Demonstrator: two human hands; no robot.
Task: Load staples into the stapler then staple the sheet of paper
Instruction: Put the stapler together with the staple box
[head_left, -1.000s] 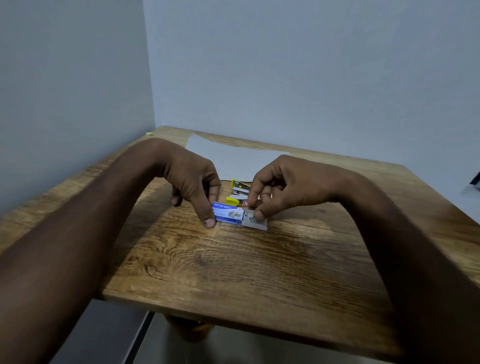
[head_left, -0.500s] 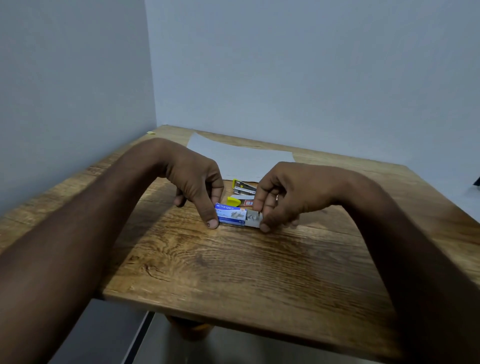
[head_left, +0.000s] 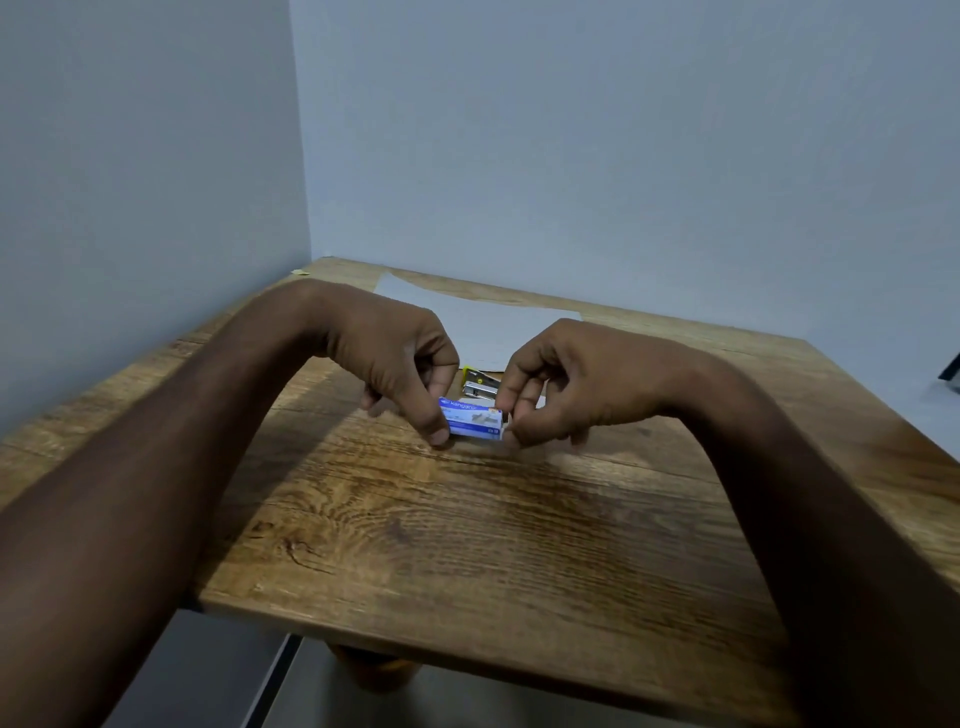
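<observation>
A small blue and white staple box (head_left: 471, 422) is held between both hands just above the wooden table (head_left: 467, 545). My left hand (head_left: 400, 358) pinches its left end with thumb and fingers. My right hand (head_left: 566, 379) grips its right end, where the inner tray sits pushed into the sleeve. Right behind the box lies the yellow and silver stapler (head_left: 480, 385), mostly hidden by the hands. A white sheet of paper (head_left: 467, 322) lies flat on the table beyond the stapler.
The table stands in a corner, with grey walls at the left and back. A dark object (head_left: 950, 369) shows at the right edge of the view. The table's front edge (head_left: 467, 660) drops to a grey floor.
The box's inner tray, drawn out to the right a second ago, has been pushed back into the sleeve by my right hand. Both hands have kept hold of the box.
</observation>
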